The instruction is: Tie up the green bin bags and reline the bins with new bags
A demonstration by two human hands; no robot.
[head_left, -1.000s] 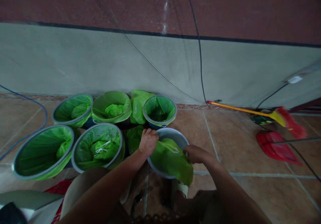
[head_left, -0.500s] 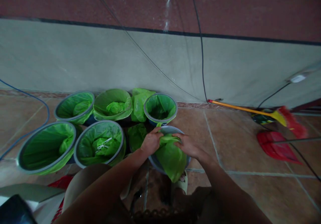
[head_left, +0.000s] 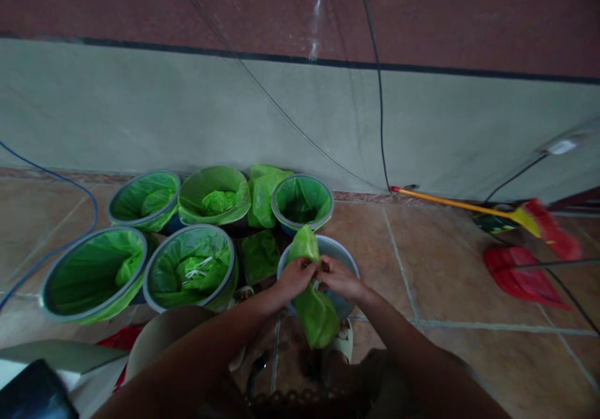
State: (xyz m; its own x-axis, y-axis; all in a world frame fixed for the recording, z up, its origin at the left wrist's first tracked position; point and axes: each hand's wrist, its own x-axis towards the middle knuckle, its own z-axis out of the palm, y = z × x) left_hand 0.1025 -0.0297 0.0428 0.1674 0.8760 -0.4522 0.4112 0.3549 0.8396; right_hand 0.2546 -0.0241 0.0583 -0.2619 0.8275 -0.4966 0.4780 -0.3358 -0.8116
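Left hand [head_left: 300, 277], right hand [head_left: 340, 277] close together, fingers [head_left: 308, 269] bent; both forearms [head_left: 237, 324] angled inward.

Maroon-and-grey wall [head_left: 300, 87], brown tiled floor [head_left: 450, 266]

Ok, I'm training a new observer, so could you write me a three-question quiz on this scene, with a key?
1. True or false: the left hand and the right hand are both on the green bag.
2. Multiple choice: what is beneath that bag? (a) a wooden stool (b) a grey bin (c) a cardboard box
3. Fill in: the broom has ____ bristles.

Key: 1. True. 2. b. 3. red.
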